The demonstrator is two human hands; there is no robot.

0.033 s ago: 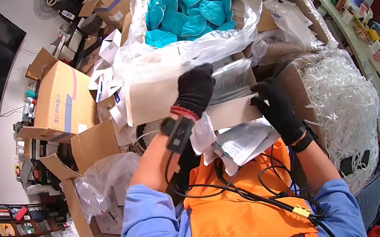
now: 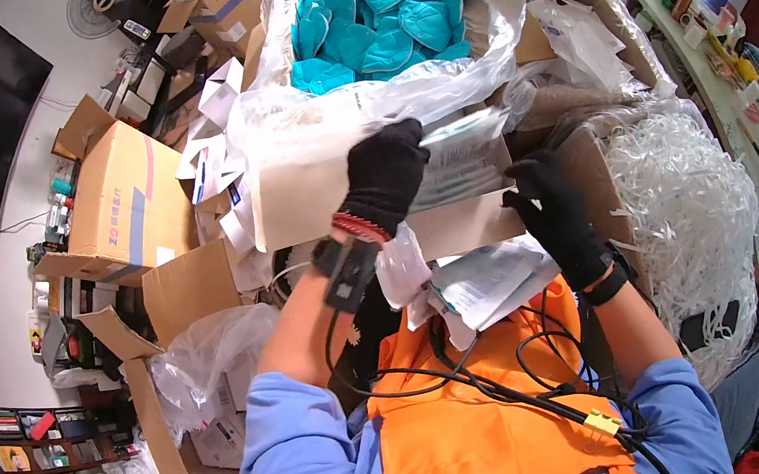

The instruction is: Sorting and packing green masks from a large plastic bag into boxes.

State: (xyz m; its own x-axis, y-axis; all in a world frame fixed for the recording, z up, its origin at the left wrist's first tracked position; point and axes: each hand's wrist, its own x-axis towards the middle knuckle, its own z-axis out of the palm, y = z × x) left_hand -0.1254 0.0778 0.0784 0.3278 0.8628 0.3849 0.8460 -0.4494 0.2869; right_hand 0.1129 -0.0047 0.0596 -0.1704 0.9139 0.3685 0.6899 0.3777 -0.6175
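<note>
Masks: big heap of teal masks sitting in a clear plastic bag at about 12 o'clock, right past the hands. Looks pretty full, so my guess is lots of them are waiting to be packed.

Pouch: clear flat pouch right in the middle, up against the bag's near edge. Can't tell what's inside it, too shiny.

Left hand: black-gloved left hand sits on top of the pouch at its 9 o'clock end, fingers curled over and gripping its edge.

Right hand: right hand, also in a black glove, is at 3 o'clock, fingers closed on the end of a pale cardboard strip running just below the pouch.

Lap pile: loose sheets and small packets stacked at 6 o'clock above the orange vest. Reads to me like stuff already handled, but that's a guess.

Surroundings: brown cardboard box at 9 o'clock, mound of white shredded strips at 3 o'clock.

Progress: I'd say somewhere mid-way, one pouch in hand, a small pile behind it, most of the heap untouched.
</note>
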